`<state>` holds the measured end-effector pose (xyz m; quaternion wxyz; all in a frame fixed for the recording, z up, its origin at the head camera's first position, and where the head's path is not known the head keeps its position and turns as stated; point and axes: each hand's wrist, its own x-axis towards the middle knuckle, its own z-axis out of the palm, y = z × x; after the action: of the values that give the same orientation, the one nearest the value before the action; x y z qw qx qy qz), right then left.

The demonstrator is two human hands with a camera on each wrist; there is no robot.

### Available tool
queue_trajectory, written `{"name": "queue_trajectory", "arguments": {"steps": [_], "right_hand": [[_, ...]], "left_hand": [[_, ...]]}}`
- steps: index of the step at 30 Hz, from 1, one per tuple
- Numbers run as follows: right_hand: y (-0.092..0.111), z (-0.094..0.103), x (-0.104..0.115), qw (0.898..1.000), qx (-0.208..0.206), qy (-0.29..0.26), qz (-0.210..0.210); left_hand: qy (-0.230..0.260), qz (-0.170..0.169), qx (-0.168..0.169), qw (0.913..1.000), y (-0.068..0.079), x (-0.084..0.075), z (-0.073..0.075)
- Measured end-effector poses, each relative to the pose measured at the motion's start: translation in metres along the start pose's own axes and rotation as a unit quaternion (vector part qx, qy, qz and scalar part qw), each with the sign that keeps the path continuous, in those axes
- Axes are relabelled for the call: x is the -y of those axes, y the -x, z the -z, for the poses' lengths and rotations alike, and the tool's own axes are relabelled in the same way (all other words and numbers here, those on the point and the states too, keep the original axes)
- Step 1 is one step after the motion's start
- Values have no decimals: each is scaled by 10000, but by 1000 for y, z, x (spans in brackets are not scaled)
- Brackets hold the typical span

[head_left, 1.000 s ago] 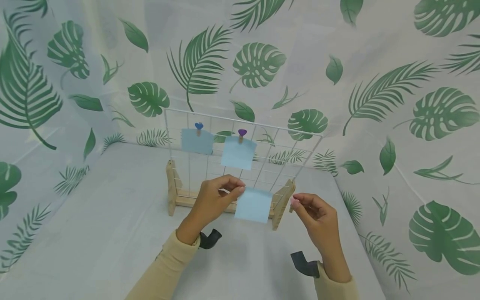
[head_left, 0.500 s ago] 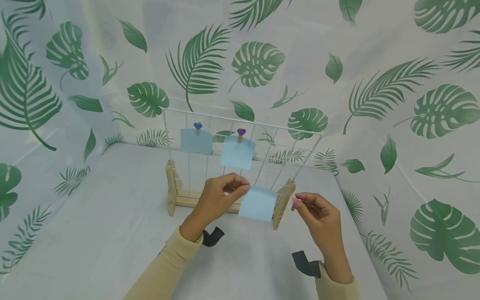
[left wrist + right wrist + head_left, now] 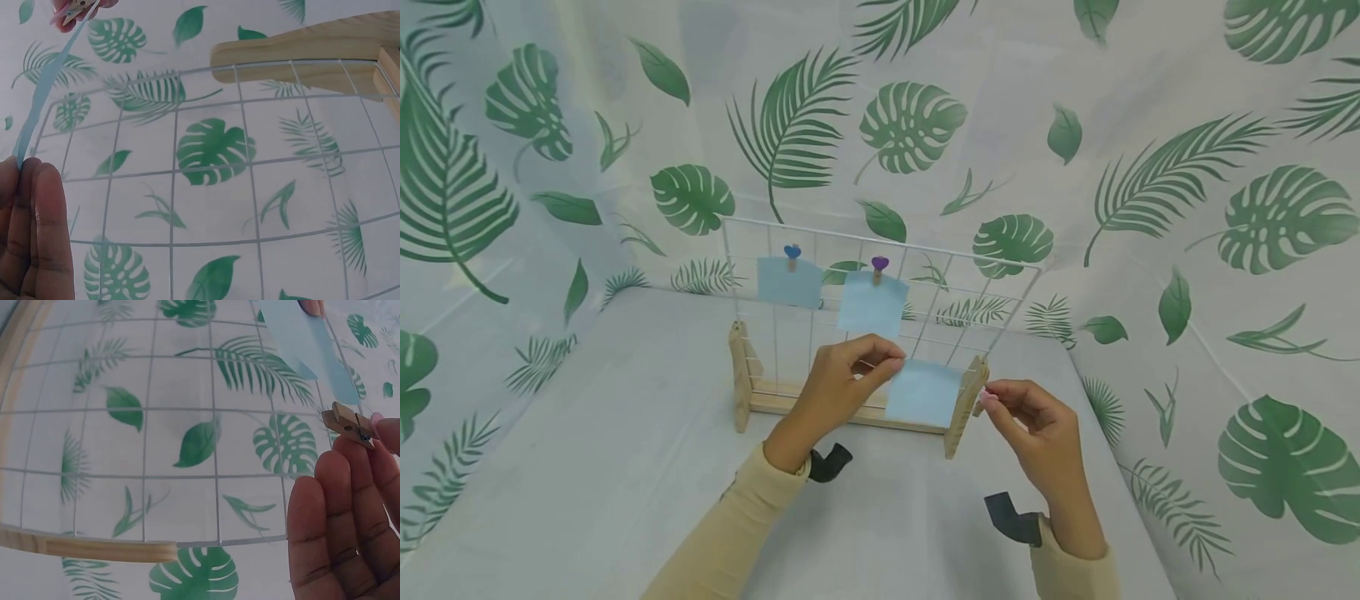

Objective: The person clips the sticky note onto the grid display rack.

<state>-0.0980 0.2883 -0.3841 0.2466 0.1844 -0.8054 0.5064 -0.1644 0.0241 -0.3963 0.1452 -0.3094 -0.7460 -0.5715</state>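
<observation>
Between thumb and fingertips my left hand (image 3: 842, 383) pinches the upper left corner of a light blue paper sheet (image 3: 925, 396), held in front of the lower right of a white wire grid (image 3: 940, 312). In the left wrist view that sheet (image 3: 42, 100) is seen nearly edge-on. My right hand (image 3: 1041, 433) pinches a small wooden clothespin (image 3: 347, 425) with a pink piece on it, just right of the stand's right wooden foot (image 3: 967, 408). The clothespin's jaws point toward the sheet, seemingly apart from it in the right wrist view.
Two more blue sheets hang on the grid, one under a blue heart clothespin (image 3: 792, 252), one under a purple heart clothespin (image 3: 880, 265). A wooden base bar (image 3: 775, 403) joins the feet. Leaf-print cloth (image 3: 820, 125) stands behind the pale tabletop (image 3: 647, 467).
My left hand has carried the paper sheet right and slightly upward, nearer the right foot. The right hand with the clothespin has shifted only slightly.
</observation>
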Motion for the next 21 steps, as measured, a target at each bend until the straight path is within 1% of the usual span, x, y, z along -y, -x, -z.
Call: {"name": "queue_trajectory", "arguments": {"steps": [5,11,18,21], "right_hand": [[-3,2,0,9998,110,124,96],[-7,4,-1,9993,195,302,97],[-15,6,0,9986,235,447,177],[-17,6,1,9980,268,532,197]], "left_hand": [[24,-9,-9,10000,-5,-2,1],[27,75,-27,10000,-8,-2,2],[50,73,-112,9999,-13,-1,3],[34,58,-167,9998,-14,-4,4]]}}
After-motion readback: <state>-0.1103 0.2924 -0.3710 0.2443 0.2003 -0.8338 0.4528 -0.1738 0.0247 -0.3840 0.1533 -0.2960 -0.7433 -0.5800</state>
